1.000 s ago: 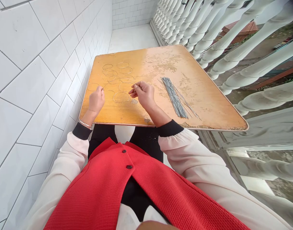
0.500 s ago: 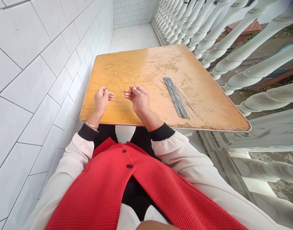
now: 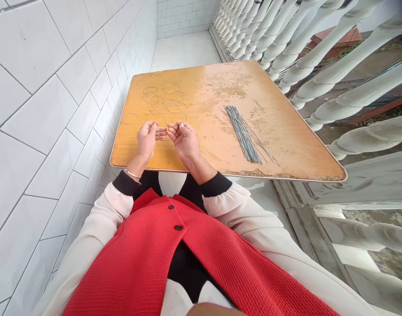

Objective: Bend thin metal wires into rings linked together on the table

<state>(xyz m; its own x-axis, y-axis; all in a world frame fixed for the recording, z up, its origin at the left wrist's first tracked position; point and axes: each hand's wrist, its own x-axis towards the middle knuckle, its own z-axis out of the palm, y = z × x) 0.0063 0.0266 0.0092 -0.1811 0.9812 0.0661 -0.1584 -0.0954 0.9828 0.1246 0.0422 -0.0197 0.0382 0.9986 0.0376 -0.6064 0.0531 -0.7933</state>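
Observation:
Close together over the near left part of the table, my left hand [image 3: 147, 139] and my right hand [image 3: 185, 139] each pinch with thumb and forefinger. Between them runs a thin wire, mostly hidden by the fingers and hard to make out. The other fingers of both hands are half curled, their tips almost meeting. Just beyond my hands, several thin wire rings [image 3: 176, 116] lie on the tabletop, some overlapping. A curved piece of wire [image 3: 131, 114] lies apart at the left. To the right rests a bundle of straight grey wires [image 3: 242, 134], with a few loose along its side.
The worn wooden table [image 3: 204, 153] has a chipped near edge. A white tiled wall [image 3: 69, 101] runs close along the left. White balusters [image 3: 306, 66] stand along the right side, and pale floor [image 3: 184, 50] shows behind the table.
My hands have come nearer each other, the left moving right and the right slightly left, both still pinching. The rings and the straight wires lie as before.

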